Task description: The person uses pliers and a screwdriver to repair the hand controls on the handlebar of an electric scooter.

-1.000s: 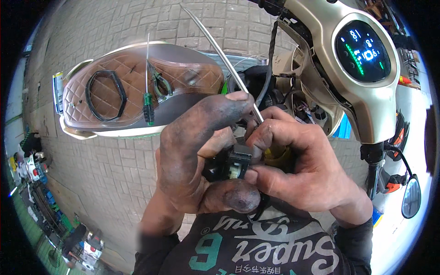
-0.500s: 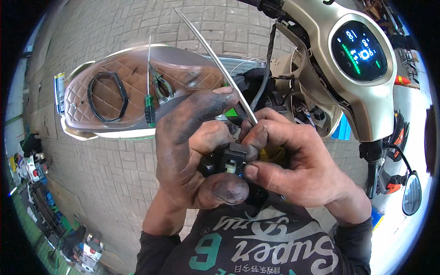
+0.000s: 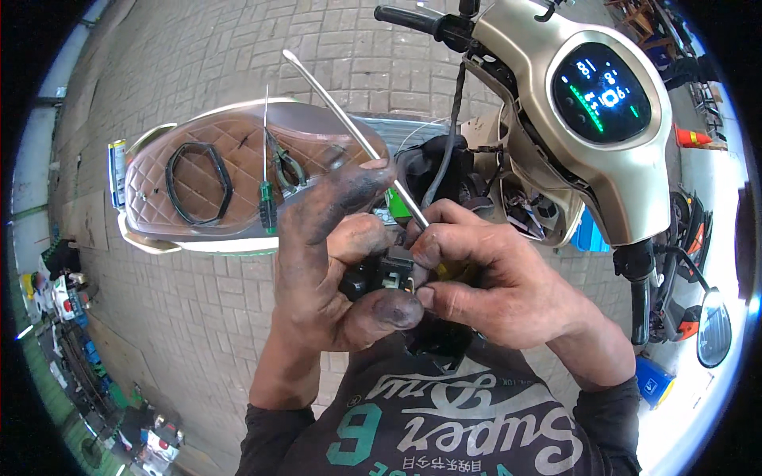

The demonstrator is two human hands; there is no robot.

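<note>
In front of my chest, my left hand (image 3: 313, 258) is closed around a small black plastic part (image 3: 396, 263) that has a pale insert in its opening. Its blackened thumb lies along the near side of the part, and its index finger is raised with the tip against a screwdriver's metal shaft (image 3: 340, 113). From my right hand (image 3: 512, 278) this long shaft slants up and away to the left, ending in a flat tip. A yellow patch, possibly the handle, shows under the curled right fingers. My right thumb and index finger press at the part's right side.
A brown quilted scooter seat (image 3: 155, 170) carries a black angular ring (image 3: 226, 181), a green-handled screwdriver (image 3: 267, 208) and pliers (image 3: 294, 172). A spray can (image 3: 117, 164) stands beyond its left end. At right rise the scooter's handlebar cover (image 3: 533, 47), lit display (image 3: 601, 111) and mirror (image 3: 713, 333).
The view has shifted slightly, so seat and handlebar sit differently in the picture. Both hands keep their hold on the part and screwdriver, whose tip appears lower and further left.
</note>
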